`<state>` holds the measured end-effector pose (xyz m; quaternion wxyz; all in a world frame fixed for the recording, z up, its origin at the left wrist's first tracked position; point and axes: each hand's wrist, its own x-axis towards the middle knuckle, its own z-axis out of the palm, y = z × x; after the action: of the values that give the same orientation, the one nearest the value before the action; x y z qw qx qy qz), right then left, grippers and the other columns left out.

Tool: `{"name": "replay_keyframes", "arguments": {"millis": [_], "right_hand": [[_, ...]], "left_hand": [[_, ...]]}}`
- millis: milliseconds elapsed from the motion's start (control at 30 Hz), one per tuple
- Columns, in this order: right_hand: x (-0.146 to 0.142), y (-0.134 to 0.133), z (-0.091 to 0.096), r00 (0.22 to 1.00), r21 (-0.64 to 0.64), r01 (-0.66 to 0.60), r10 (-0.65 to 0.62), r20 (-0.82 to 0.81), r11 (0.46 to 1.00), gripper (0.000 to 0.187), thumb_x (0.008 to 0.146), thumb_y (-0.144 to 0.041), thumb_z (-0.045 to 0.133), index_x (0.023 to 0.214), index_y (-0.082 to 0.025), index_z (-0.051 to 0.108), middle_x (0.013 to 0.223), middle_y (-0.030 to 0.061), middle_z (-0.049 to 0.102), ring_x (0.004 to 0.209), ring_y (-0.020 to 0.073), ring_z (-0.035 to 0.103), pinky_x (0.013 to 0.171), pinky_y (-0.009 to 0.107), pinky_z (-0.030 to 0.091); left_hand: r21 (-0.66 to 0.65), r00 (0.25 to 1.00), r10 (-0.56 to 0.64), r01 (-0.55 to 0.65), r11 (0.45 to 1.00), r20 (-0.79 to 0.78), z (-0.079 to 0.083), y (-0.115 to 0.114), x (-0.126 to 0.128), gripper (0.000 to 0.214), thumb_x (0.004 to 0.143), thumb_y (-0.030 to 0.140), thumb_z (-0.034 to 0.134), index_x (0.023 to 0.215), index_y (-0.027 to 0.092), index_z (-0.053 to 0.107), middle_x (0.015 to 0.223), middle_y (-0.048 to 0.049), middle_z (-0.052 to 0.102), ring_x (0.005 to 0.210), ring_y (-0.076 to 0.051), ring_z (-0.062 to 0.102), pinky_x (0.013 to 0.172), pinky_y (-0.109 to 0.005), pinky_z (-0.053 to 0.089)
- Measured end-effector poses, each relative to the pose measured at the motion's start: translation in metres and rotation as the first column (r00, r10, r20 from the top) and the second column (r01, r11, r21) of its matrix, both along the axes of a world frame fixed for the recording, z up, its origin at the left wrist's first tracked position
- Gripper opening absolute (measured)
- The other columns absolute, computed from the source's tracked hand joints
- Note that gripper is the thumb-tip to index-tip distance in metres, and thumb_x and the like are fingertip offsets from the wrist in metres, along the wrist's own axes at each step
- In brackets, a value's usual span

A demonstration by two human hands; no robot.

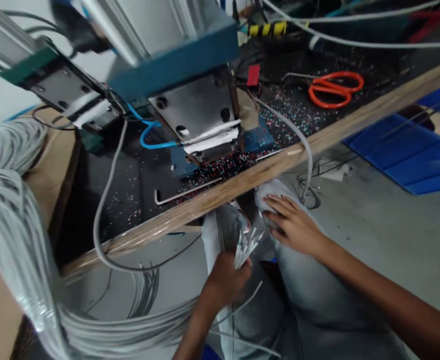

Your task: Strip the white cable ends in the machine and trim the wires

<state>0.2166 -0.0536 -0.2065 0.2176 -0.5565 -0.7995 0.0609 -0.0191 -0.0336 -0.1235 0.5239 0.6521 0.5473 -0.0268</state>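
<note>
My left hand (228, 277) is closed round a bundle of grey cables (244, 252), whose cut ends stick up above the fist. Behind that hand the cables run left in a thick bunch (125, 327) toward a large coil (13, 230). A couple of loose cable ends lie across my lap, outside the grip. My right hand (291, 222) rests with fingers stretched on the knee of my jeans, apart from the bundle, and nothing shows in it.
A press-like machine (200, 110) stands on the black bench, with coloured scraps below it. A hex key (189, 192) lies near the wooden edge (204, 200). Orange-handled scissors (334, 90) are at the right. A blue panel (403, 150) stands beyond. One cable loop hangs over the edge.
</note>
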Motion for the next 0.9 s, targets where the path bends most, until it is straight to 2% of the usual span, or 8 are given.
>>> {"name": "replay_keyframes", "arguments": {"millis": [67,167,267,533,700,800,900], "right_hand": [[0.003,0.013,-0.003,1.0,-0.067,0.014,-0.013,0.013,0.998,0.031,0.092,-0.024,0.068,0.12,-0.014,0.076,0.154,0.0205,0.058,0.148,0.0385,0.05,0.122,0.061,0.041],[0.004,0.031,-0.001,0.999,-0.132,0.032,-0.027,0.038,0.991,0.034,0.092,-0.026,0.068,0.123,-0.014,0.076,0.158,0.0204,0.054,0.151,0.0387,0.046,0.125,0.062,0.035],[0.001,0.039,0.001,0.998,-0.162,0.049,-0.041,0.052,0.986,0.034,0.092,-0.025,0.068,0.123,-0.013,0.076,0.157,0.0215,0.054,0.15,0.0385,0.046,0.127,0.063,0.031],[-0.003,0.034,0.001,0.996,-0.135,0.083,-0.084,-0.001,0.987,0.033,0.095,-0.021,0.061,0.122,-0.011,0.076,0.154,0.0212,0.058,0.148,0.0369,0.05,0.127,0.062,0.032],[0.006,0.002,-0.003,0.988,-0.123,0.139,-0.147,-0.057,0.983,0.051,0.102,-0.025,0.052,0.149,-0.008,0.057,0.168,0.0228,0.037,0.157,0.0375,0.036,0.127,0.061,0.033],[0.011,-0.038,-0.006,0.978,-0.146,0.177,-0.191,-0.089,0.973,0.06,0.105,-0.033,0.05,0.16,-0.013,0.042,0.173,0.0192,0.027,0.16,0.037,0.029,0.127,0.063,0.033],[0.014,-0.087,-0.007,0.958,-0.192,0.237,-0.262,-0.118,0.952,0.074,0.107,-0.039,0.05,0.17,-0.022,0.016,0.175,0.0164,0.025,0.161,0.0347,0.028,0.126,0.063,0.036]], "left_hand": [[-0.026,0.998,-0.043,0.042,0.999,-0.044,-0.017,0.006,-0.009,0.02,0.097,0.024,0.069,0.079,0.016,0.065,0.073,0.0031,0.062,0.069,-0.017,0.063,0.07,-0.033,0.053],[-0.032,0.994,-0.104,0.103,0.994,-0.032,-0.029,0.012,-0.013,0.024,0.1,0.036,0.069,0.089,0.015,0.069,0.084,0.0002,0.069,0.078,-0.019,0.069,0.076,-0.037,0.059],[0.006,0.991,-0.135,0.135,0.991,-0.005,-0.03,0.012,-0.01,0.023,0.101,0.037,0.068,0.093,0.015,0.071,0.092,-0.0021,0.072,0.089,-0.022,0.072,0.085,-0.042,0.06],[0.092,0.987,-0.16,0.158,0.983,0.008,-0.033,0.004,-0.01,0.029,0.103,0.039,0.065,0.086,0.016,0.068,0.081,0.0003,0.069,0.079,-0.019,0.069,0.08,-0.039,0.059],[0.105,0.989,-0.145,0.141,0.984,0.03,-0.032,0.001,-0.009,0.027,0.103,0.04,0.064,0.095,0.015,0.071,0.091,-0.0019,0.072,0.085,-0.021,0.071,0.083,-0.041,0.059],[0.094,0.989,-0.142,0.138,0.986,0.041,-0.031,0.0,-0.01,0.027,0.104,0.039,0.064,0.092,0.015,0.07,0.086,-0.001,0.071,0.082,-0.02,0.07,0.08,-0.039,0.059],[0.085,0.989,-0.144,0.14,0.987,0.046,-0.031,0.0,-0.011,0.029,0.103,0.039,0.064,0.087,0.016,0.068,0.081,0.0004,0.068,0.079,-0.02,0.069,0.079,-0.038,0.058]]}}
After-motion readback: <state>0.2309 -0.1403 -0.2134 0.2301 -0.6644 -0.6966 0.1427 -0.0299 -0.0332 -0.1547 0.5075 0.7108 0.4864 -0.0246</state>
